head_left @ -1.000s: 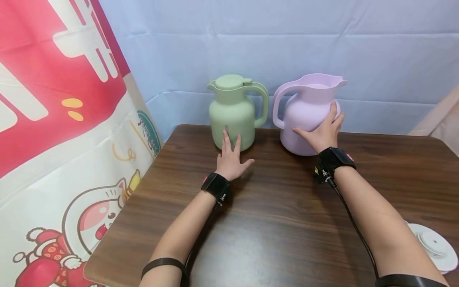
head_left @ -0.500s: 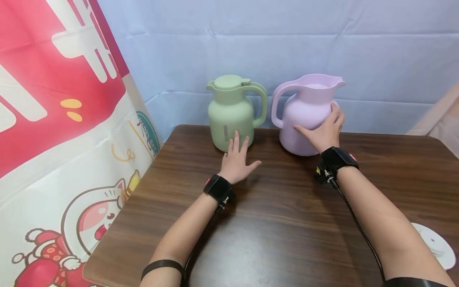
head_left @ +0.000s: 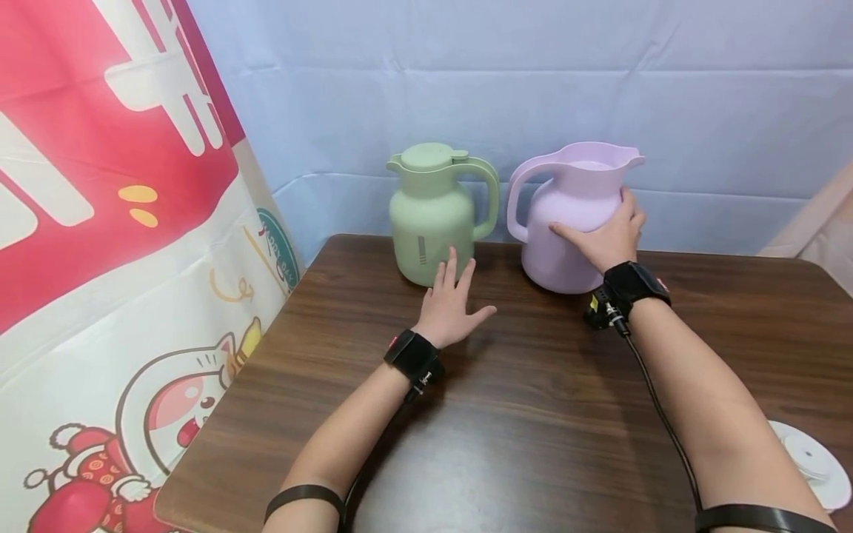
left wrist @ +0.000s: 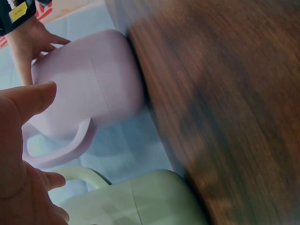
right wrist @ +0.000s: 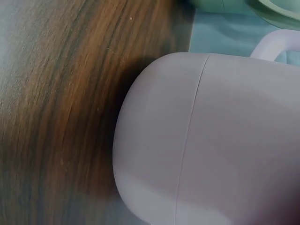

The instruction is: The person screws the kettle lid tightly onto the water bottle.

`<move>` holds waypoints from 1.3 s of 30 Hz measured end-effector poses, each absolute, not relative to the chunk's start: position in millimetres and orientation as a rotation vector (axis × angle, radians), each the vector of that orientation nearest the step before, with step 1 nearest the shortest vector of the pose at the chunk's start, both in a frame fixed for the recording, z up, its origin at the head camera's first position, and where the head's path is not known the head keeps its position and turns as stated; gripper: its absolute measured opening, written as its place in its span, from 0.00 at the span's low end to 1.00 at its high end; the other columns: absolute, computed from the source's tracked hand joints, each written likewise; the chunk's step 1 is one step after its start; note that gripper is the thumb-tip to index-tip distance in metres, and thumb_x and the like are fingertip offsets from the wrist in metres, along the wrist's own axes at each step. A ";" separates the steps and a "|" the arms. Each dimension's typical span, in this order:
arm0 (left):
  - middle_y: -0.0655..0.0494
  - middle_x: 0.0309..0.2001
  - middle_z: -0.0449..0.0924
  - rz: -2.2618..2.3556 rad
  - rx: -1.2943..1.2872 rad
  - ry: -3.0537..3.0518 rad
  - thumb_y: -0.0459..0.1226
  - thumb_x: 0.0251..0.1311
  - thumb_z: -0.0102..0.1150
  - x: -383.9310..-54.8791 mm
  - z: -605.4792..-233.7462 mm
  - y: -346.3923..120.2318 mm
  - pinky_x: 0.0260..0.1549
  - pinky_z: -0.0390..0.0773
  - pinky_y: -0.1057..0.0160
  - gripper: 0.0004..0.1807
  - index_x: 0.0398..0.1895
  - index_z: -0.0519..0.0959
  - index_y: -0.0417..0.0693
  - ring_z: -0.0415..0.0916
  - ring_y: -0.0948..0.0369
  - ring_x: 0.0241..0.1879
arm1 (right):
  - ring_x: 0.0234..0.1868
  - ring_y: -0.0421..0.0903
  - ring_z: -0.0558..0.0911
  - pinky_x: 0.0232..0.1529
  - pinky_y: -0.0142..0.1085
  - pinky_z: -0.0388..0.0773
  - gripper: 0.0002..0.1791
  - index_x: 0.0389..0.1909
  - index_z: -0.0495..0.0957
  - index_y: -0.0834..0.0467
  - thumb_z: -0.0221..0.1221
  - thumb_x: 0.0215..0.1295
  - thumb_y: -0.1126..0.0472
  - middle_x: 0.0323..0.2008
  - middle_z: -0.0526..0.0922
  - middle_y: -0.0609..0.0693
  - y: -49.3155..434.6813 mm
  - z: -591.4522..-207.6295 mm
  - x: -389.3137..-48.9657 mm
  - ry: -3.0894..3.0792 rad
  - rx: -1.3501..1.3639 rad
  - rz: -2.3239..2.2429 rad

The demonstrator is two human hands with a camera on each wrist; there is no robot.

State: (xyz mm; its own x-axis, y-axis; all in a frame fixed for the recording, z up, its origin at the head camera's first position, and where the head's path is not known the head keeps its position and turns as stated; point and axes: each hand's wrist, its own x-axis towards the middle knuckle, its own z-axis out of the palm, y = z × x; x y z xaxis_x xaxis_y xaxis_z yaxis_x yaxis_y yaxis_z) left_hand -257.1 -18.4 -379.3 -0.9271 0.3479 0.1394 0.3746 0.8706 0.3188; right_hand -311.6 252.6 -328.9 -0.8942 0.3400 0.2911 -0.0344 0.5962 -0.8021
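A pale blue cloth (head_left: 506,96) hangs behind my brown wooden table (head_left: 520,444), and a printed red and white sheet (head_left: 60,185) falls at ten o'clock, taking twelve as straight ahead of me. The green jug (head_left: 426,215) stands upright at twelve, near the far edge, its lid (head_left: 426,155) on. The purple jug (head_left: 580,201) stands at one o'clock, just beside it but apart, about upright. The two are turned so that the green handle (head_left: 494,196) points to three and the purple handle (head_left: 514,200) to nine, which puts both handles in the gap between them.

My right hand (head_left: 609,233) grips the purple jug round its three o'clock side, thumb across the front and fingers reaching behind; I take it that I hold the body because the handle faces away from that hand. My left hand (head_left: 448,307) is spread wide and holds nothing, low in front of the green jug; I cannot tell if the fingertips touch it. Spread like that, it looks more like a guard than a grasp. A round white piece (head_left: 816,463), perhaps a lid, lies at three o'clock, well apart from both jugs, where it is out of their way
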 end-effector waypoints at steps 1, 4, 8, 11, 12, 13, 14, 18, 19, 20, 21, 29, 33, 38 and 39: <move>0.52 0.74 0.19 -0.531 -0.579 -2.960 0.63 0.60 0.50 -256.9 -379.3 -18.1 0.59 0.62 0.41 0.49 0.76 0.40 0.56 0.35 0.48 0.73 | 0.64 0.60 0.57 0.60 0.57 0.59 0.68 0.74 0.37 0.47 0.70 0.39 0.34 0.68 0.46 0.62 252.8 -328.4 -310.4 -2.412 -0.247 1.221; 0.52 0.74 0.20 -0.546 -0.596 -2.942 0.62 0.60 0.51 -256.9 -378.9 -17.0 0.59 0.62 0.41 0.48 0.76 0.41 0.55 0.36 0.47 0.72 | 0.63 0.60 0.57 0.59 0.57 0.59 0.67 0.74 0.37 0.47 0.70 0.40 0.34 0.67 0.46 0.63 253.7 -327.6 -308.1 -2.420 -0.237 1.221; 0.51 0.74 0.21 -0.540 -0.615 -2.922 0.62 0.60 0.52 -257.2 -377.6 -15.1 0.59 0.62 0.41 0.49 0.76 0.41 0.55 0.37 0.46 0.72 | 0.62 0.59 0.58 0.59 0.56 0.59 0.67 0.74 0.39 0.48 0.70 0.39 0.34 0.66 0.48 0.63 253.7 -327.5 -304.9 -2.424 -0.209 1.215; 0.50 0.75 0.22 -0.540 -0.623 -2.914 0.62 0.60 0.52 -256.1 -376.3 -14.3 0.59 0.62 0.41 0.49 0.76 0.42 0.54 0.37 0.46 0.72 | 0.62 0.59 0.58 0.59 0.56 0.60 0.67 0.74 0.40 0.51 0.71 0.39 0.35 0.66 0.49 0.64 253.3 -328.1 -299.9 -2.429 -0.170 1.210; 0.50 0.75 0.23 -0.538 -0.624 -2.913 0.62 0.60 0.52 -255.7 -375.9 -14.2 0.59 0.62 0.41 0.49 0.76 0.42 0.54 0.37 0.46 0.72 | 0.62 0.59 0.57 0.58 0.56 0.59 0.67 0.74 0.40 0.51 0.71 0.39 0.35 0.66 0.49 0.64 253.3 -328.4 -297.6 -2.434 -0.153 1.212; 0.50 0.75 0.23 -0.542 -0.625 -2.913 0.62 0.60 0.52 -255.1 -375.3 -14.0 0.59 0.62 0.41 0.49 0.76 0.43 0.53 0.37 0.46 0.72 | 0.62 0.59 0.57 0.58 0.56 0.60 0.67 0.74 0.40 0.52 0.71 0.40 0.36 0.66 0.49 0.64 253.0 -328.6 -295.0 -2.436 -0.136 1.211; 0.49 0.75 0.23 -0.547 -0.624 -2.914 0.62 0.60 0.52 -254.6 -374.7 -14.0 0.59 0.62 0.41 0.49 0.76 0.43 0.53 0.37 0.46 0.72 | 0.62 0.59 0.57 0.58 0.57 0.59 0.66 0.74 0.40 0.53 0.71 0.40 0.36 0.66 0.49 0.63 253.0 -328.8 -292.6 -2.440 -0.118 1.212; 0.50 0.75 0.23 -0.548 -0.617 -2.916 0.62 0.61 0.50 -253.3 -372.1 -15.7 0.59 0.61 0.42 0.48 0.76 0.42 0.54 0.37 0.46 0.72 | 0.63 0.59 0.56 0.57 0.58 0.59 0.66 0.74 0.40 0.55 0.72 0.42 0.39 0.66 0.49 0.63 251.4 -328.8 -281.5 -2.450 -0.050 1.210; 0.50 0.75 0.23 -0.553 -0.616 -2.915 0.62 0.61 0.50 -253.1 -371.6 -16.3 0.60 0.61 0.42 0.48 0.76 0.41 0.54 0.36 0.46 0.72 | 0.62 0.59 0.56 0.57 0.58 0.59 0.66 0.74 0.41 0.55 0.73 0.41 0.40 0.66 0.50 0.63 250.7 -328.6 -278.5 -2.450 -0.035 1.211; 0.50 0.75 0.23 -0.559 -0.614 -2.914 0.61 0.62 0.49 -253.2 -371.3 -17.1 0.60 0.61 0.41 0.47 0.76 0.41 0.54 0.36 0.46 0.72 | 0.62 0.59 0.56 0.57 0.58 0.59 0.65 0.73 0.41 0.55 0.73 0.41 0.40 0.66 0.51 0.64 250.2 -328.5 -275.5 -2.452 -0.023 1.209; 0.50 0.75 0.23 -0.567 -0.611 -2.916 0.60 0.63 0.49 -253.4 -371.0 -18.0 0.60 0.60 0.41 0.46 0.76 0.41 0.55 0.36 0.46 0.72 | 0.62 0.59 0.56 0.56 0.58 0.59 0.65 0.73 0.41 0.55 0.73 0.41 0.41 0.65 0.52 0.64 249.5 -328.3 -272.2 -2.454 -0.010 1.211; 0.51 0.75 0.24 -0.899 -0.625 -2.940 0.54 0.71 0.40 -261.9 -377.1 -25.0 0.63 0.57 0.45 0.37 0.76 0.43 0.54 0.33 0.48 0.73 | 0.59 0.60 0.58 0.53 0.59 0.61 0.65 0.73 0.42 0.55 0.74 0.41 0.43 0.64 0.54 0.65 245.6 -329.1 -250.4 -2.488 0.075 1.250; 0.48 0.75 0.30 -1.218 -0.648 -2.904 0.53 0.73 0.33 -266.3 -379.7 -27.3 0.66 0.50 0.48 0.33 0.76 0.44 0.51 0.35 0.48 0.72 | 0.60 0.62 0.58 0.54 0.60 0.60 0.65 0.73 0.42 0.57 0.75 0.41 0.44 0.65 0.53 0.65 242.7 -328.8 -241.1 -2.522 0.134 1.228; 0.48 0.74 0.43 -1.637 -0.868 -2.762 0.46 0.76 0.28 -267.7 -375.5 -27.0 0.67 0.48 0.55 0.28 0.75 0.48 0.46 0.42 0.56 0.72 | 0.60 0.62 0.60 0.55 0.60 0.61 0.65 0.73 0.42 0.58 0.75 0.41 0.46 0.64 0.54 0.65 241.9 -326.9 -229.4 -2.540 0.203 1.221; 0.48 0.74 0.47 -1.750 -0.922 -2.709 0.44 0.76 0.27 -267.7 -374.3 -26.6 0.67 0.50 0.54 0.27 0.74 0.50 0.45 0.45 0.56 0.71 | 0.60 0.62 0.60 0.54 0.60 0.61 0.65 0.73 0.42 0.58 0.75 0.41 0.46 0.64 0.54 0.64 242.4 -326.7 -227.4 -2.544 0.211 1.220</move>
State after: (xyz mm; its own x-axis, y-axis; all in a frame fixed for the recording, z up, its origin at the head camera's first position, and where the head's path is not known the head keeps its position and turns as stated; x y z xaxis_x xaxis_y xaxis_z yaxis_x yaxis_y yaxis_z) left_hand -267.7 -26.6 -374.3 -0.8279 0.5493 0.1130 0.3288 0.3122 0.8913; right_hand -227.4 242.4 -326.7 -0.9409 0.0017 0.3387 -0.2631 0.6261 -0.7340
